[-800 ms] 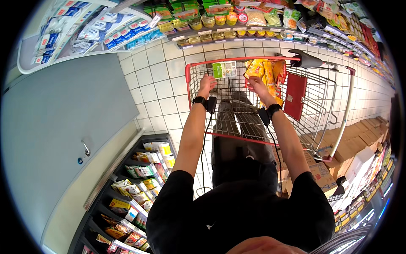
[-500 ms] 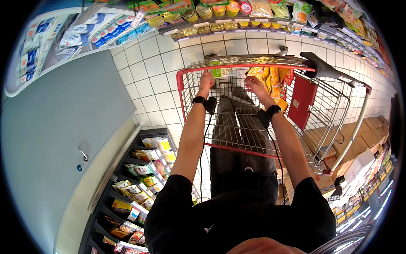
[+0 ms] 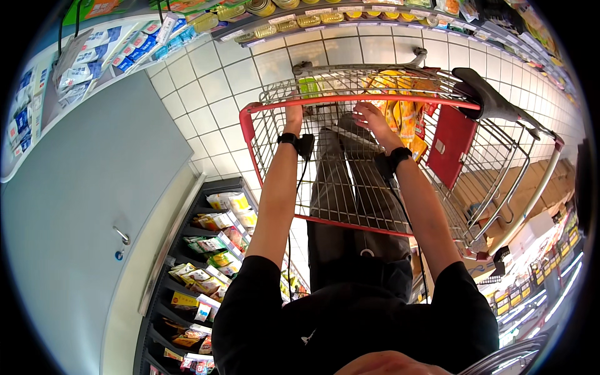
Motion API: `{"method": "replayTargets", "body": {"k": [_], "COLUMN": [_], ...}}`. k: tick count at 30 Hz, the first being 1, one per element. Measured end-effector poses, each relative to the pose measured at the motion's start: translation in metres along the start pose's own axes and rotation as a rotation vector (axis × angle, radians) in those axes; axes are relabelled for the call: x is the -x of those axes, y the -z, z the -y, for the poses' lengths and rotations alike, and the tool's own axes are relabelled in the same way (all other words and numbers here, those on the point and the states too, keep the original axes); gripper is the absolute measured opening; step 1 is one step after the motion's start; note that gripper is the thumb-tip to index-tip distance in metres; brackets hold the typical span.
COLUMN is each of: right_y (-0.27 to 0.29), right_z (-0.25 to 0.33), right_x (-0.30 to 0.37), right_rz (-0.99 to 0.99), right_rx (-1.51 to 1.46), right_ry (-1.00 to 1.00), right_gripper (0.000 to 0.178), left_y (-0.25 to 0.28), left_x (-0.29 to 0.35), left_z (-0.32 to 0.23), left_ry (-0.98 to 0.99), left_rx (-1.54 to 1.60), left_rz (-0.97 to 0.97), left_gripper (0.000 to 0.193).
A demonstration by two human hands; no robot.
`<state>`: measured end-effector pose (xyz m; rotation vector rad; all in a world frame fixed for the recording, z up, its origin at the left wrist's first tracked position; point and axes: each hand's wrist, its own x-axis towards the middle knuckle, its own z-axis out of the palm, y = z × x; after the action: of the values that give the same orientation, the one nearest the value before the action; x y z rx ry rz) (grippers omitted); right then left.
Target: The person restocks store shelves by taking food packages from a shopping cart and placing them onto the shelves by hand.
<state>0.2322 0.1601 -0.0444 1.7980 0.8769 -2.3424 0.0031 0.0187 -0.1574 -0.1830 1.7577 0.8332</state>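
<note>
Both my arms reach into a wire shopping cart point(image 3: 337, 225) with a red rim. My left hand point(image 3: 294, 114) is down by the far left side, its fingers mostly hidden behind the red rim and wires. Just beyond them sits a green-and-white package point(image 3: 308, 87); whether I touch it is unclear. My right hand point(image 3: 370, 119) hangs inside the basket with bent, parted fingers and nothing visible in them. Beside it, several yellow snack bags point(image 3: 400, 119) lie at the far right of the basket. A black band with a small box sits on each wrist.
A shelf of cans and jars point(image 3: 312, 20) runs along the far side. Bagged goods fill a dark rack point(image 3: 206, 250) at the lower left, near a grey door point(image 3: 94, 206). Cardboard boxes point(image 3: 525, 187) stand at the right, past the cart's handle point(image 3: 531, 194).
My left hand has sunk lower behind the red rim, hiding its fingers. My right hand has shifted slightly left, staying beside the yellow bags. The view has tilted a little.
</note>
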Motion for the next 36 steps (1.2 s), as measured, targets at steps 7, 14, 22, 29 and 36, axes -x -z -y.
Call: {"method": "replayTargets", "body": {"k": [7,14,22,29,36], "right_y": [0.003,0.002,-0.003,-0.009,-0.015], "right_z": [-0.002,-0.012,-0.017,-0.035,-0.054], "right_x": [0.005,0.005,0.016,0.015,0.048], "right_rz": [-0.009,0.017,-0.009,-0.072,-0.130], "right_rx": [-0.001,0.016,0.014,0.251,0.652], "right_ry": [-0.008,-0.004,-0.012,0.060,0.376], "right_gripper": [0.044,0.038,0.035,0.034,0.029], "left_y": [-0.016,-0.014,-0.024,-0.024,-0.039], "left_x": [0.006,-0.002,0.000,0.013,0.092], "left_z": [-0.005,0.004,-0.008,0.001,-0.024], "left_ry": [-0.151,-0.352,-0.277,-0.441,-0.224], "left_rx": [0.004,-0.316,-0.605,-0.573,-0.144], "left_rz": [-0.066,-0.115,-0.120,-0.271,0.110], "left_gripper": [0.044,0.031,0.036,0.029,0.029]}}
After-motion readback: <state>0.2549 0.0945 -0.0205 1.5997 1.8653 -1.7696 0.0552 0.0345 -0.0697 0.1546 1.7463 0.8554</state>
